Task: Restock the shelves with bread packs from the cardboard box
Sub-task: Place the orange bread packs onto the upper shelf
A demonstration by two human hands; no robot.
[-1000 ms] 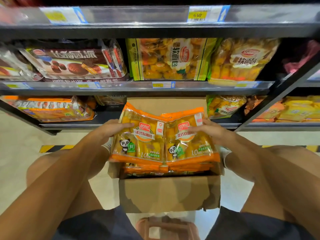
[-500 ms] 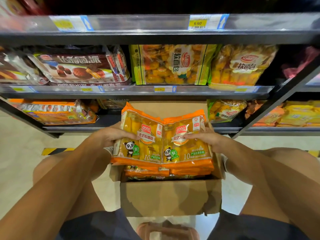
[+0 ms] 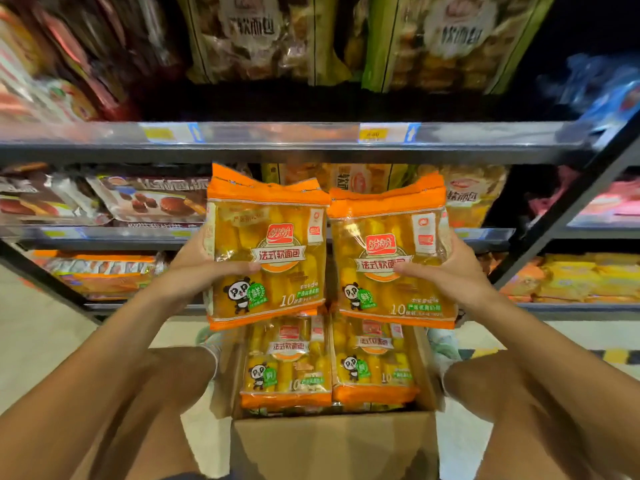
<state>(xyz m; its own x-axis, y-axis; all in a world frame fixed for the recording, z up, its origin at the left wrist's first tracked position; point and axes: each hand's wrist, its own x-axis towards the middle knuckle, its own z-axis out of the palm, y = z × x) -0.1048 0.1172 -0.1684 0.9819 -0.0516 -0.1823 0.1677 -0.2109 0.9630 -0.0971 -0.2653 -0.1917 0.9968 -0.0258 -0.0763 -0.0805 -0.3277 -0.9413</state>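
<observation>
My left hand [image 3: 194,271] grips an orange bread pack [image 3: 268,247] by its left side, thumb across the front. My right hand [image 3: 450,271] grips a second orange bread pack [image 3: 389,258] by its right side. Each seems to have another pack stacked behind it. Both are held upright side by side, above the open cardboard box [image 3: 332,441] and in front of the middle shelf. Two more orange packs [image 3: 287,362] lie flat on top inside the box, which stands on the floor between my knees.
Shelf rails with price tags [image 3: 381,133] cross the view. Green and yellow bread bags [image 3: 446,39] stand on the upper shelf, brown cake packs [image 3: 152,202] at the left, orange packs [image 3: 100,275] on the lowest shelf. A dark upright post [image 3: 568,209] slants at the right.
Both hands have lifted the two packs out of the box and up to middle-shelf height. The view has tilted upward, and more packs show in the box.
</observation>
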